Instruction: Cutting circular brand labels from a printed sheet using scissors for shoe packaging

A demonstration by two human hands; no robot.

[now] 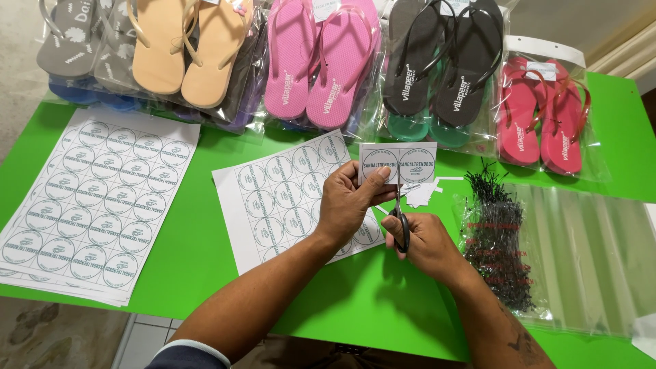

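Note:
My left hand [346,203] pinches a small white paper strip [398,164] printed with two round labels, holding it upright above the green table [205,246]. My right hand [425,242] grips black-handled scissors [400,220], whose blades point up into the lower edge of the strip between the two labels. Under my left hand lies a partly cut sheet of round labels [287,198]. Small white paper offcuts [422,193] lie just right of the scissors.
A stack of full label sheets [96,201] lies at the left. Bagged flip-flops line the far edge: grey and tan [164,48], pink [321,61], black [444,68], red [543,113]. A bag of black plastic ties [499,239] and clear bags [588,253] lie at the right.

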